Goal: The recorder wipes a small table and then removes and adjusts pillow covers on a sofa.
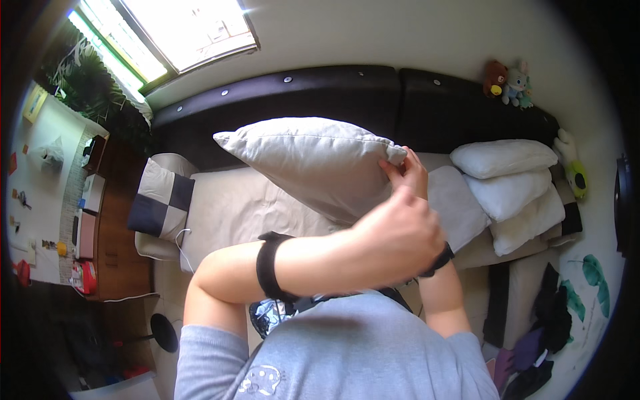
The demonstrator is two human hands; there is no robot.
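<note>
A large light-grey cushion [310, 165] is held up above the sofa seat, its seamed edge turned upward. My right hand [412, 172] pinches the cushion's right corner between thumb and fingers. My left forearm crosses my body to the right and hides part of my right forearm. My left hand [407, 227], with curled fingers and blurred, is in front of my right wrist, below that corner. Whether it grips anything is hidden. Black bands circle both of my forearms or wrists.
Beneath the cushion is a beige sofa seat [240, 200] with a dark padded backrest [320, 90]. A checkered cushion [162, 200] leans at the left end. Several white pillows [505, 159] are piled at the right. Plush toys [515, 85] sit atop the backrest. A wooden cabinet [122, 225] stands left.
</note>
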